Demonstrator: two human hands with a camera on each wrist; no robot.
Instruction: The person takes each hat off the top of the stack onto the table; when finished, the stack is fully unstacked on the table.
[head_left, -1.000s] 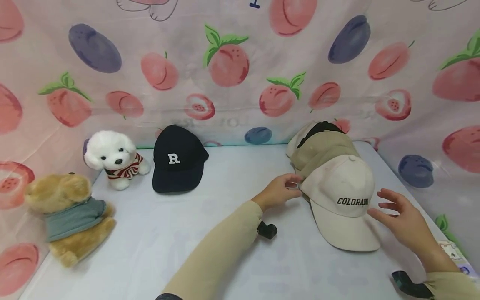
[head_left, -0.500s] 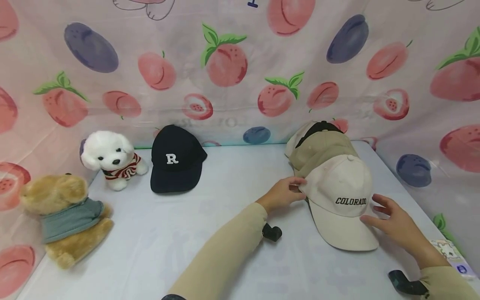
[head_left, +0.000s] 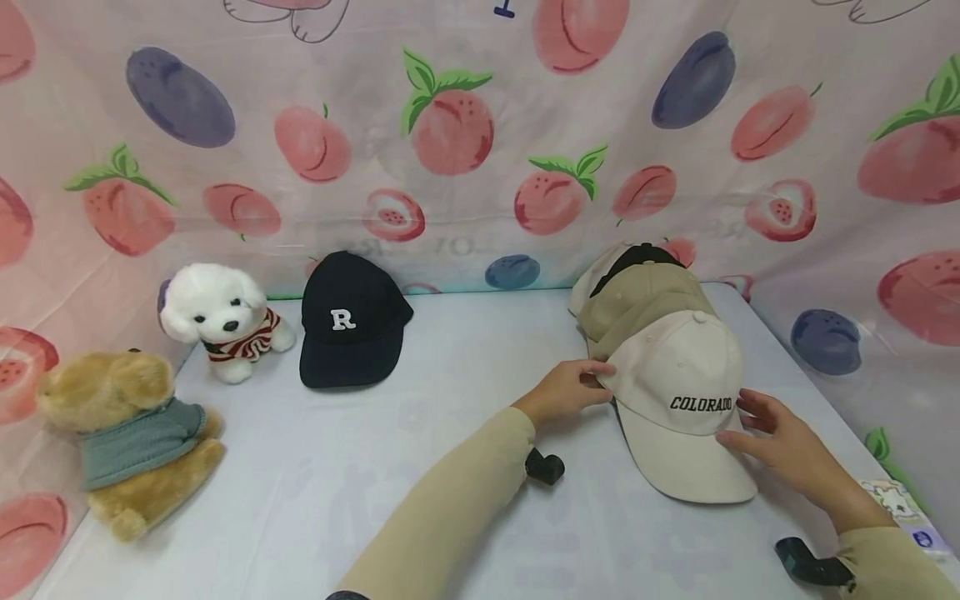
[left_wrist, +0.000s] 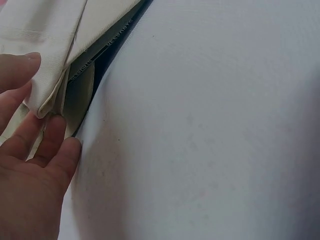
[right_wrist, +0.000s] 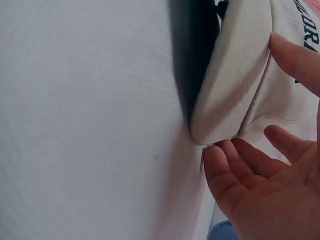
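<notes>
A cream baseball cap (head_left: 678,375) lettered COLORADO lies at the front of an overlapping row of caps, its brim toward me. My left hand (head_left: 567,392) pinches its left edge; in the left wrist view the thumb lies over the fabric and the fingertips (left_wrist: 57,125) sit just under the rim. My right hand (head_left: 783,442) holds the cap's right side. In the right wrist view its thumb touches the seam where brim (right_wrist: 232,75) meets crown, and the other fingers curl at the brim's corner. Behind it is a khaki cap (head_left: 637,296), partly covered.
A pale cap with a black band (head_left: 637,258) stands at the back of the row. Further left on the white table (head_left: 450,467) are a black cap (head_left: 352,321) marked R, a white plush dog (head_left: 225,312) and a brown teddy bear (head_left: 142,442). A fruit-print cloth (head_left: 465,208) hangs behind.
My right hand has moved left onto the cream cap's side, from just beside it. The left hand has shifted slightly right onto its edge. The caps have stayed in place.
</notes>
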